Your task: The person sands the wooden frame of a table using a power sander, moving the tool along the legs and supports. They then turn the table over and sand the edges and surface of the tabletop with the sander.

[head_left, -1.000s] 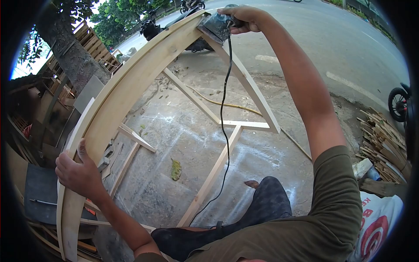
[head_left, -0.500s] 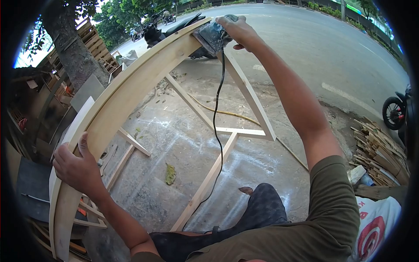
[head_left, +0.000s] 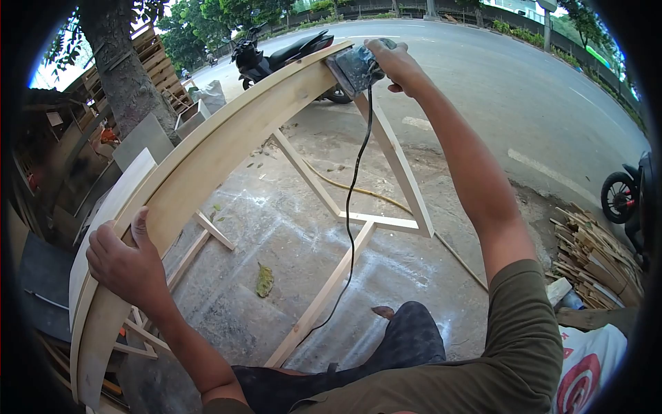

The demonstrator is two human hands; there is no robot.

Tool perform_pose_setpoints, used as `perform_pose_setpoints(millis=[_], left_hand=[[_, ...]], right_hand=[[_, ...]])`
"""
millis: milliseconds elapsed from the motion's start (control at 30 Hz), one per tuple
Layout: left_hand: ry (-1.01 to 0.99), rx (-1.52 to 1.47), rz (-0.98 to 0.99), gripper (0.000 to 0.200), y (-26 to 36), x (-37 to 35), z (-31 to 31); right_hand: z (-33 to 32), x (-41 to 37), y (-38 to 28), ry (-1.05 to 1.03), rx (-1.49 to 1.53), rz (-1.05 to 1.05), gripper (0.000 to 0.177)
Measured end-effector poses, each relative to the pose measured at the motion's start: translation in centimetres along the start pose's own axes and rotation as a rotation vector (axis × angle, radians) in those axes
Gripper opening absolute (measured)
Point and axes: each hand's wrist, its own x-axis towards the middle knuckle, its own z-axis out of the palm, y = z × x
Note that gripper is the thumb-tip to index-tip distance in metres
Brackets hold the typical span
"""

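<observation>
Curved, pale wooden panel slants from lower left to upper centre; your left hand pinches its edge, thumb on the inner face, fingers over the outer rim; your right hand is curled around the worn blue-grey handheld power tool with its thin black cord; compared with half a second earlier, your grips match, the tool remains at the panel's upper end, and more of the parked black motorcycle shows behind.

Right grip holds corded sander at top of curved wooden board; left grip clasps it lower down.
</observation>
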Motion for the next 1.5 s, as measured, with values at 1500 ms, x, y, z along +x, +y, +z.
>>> perform_pose_setpoints(millis=[1500], left_hand=[[0.040, -0.051, -0.015, 0.058, 1.0, -2.4, -4.3]], right_hand=[[-6.8, -2.2, 10.3, -0.040, -0.084, 0.223, 0.099]])
